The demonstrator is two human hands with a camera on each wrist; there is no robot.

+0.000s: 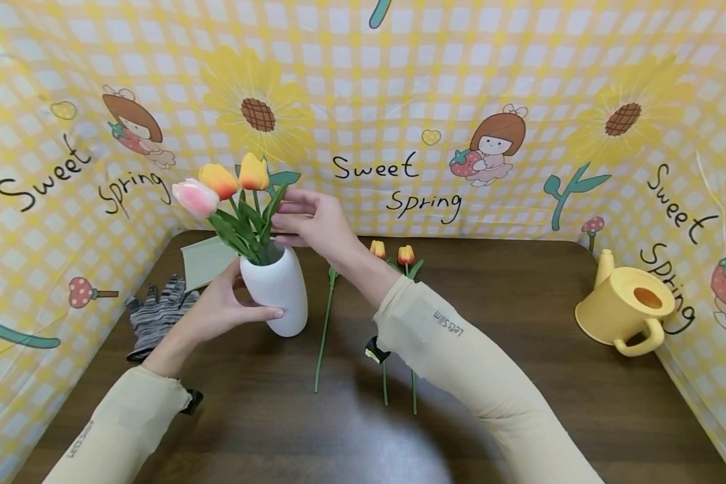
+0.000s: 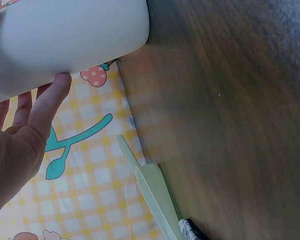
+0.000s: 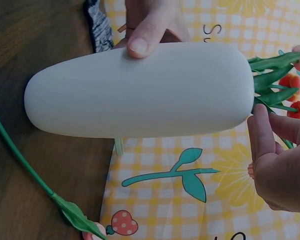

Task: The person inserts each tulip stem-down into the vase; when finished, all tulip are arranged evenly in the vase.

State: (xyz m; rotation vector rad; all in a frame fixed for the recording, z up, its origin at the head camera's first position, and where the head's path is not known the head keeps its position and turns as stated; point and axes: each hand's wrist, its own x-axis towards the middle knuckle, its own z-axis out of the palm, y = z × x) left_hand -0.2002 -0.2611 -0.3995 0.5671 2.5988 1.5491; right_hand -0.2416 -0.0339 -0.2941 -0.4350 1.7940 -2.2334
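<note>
My left hand (image 1: 226, 308) grips the white vase (image 1: 281, 289), left of the loose tulips (image 1: 406, 255). My right hand (image 1: 317, 227) is at the tulip bunch (image 1: 219, 180); pinching, cannot tell. Step, I judge: arranging; next likely needs picking up another stem.

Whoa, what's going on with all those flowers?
Somebody's left hand holds a white vase with three tulips in it, one pink and two orange-yellow. Their right hand is up close to the green leaves. Three more flowers lie on the brown table, and a yellow watering can stands on the right.
</note>
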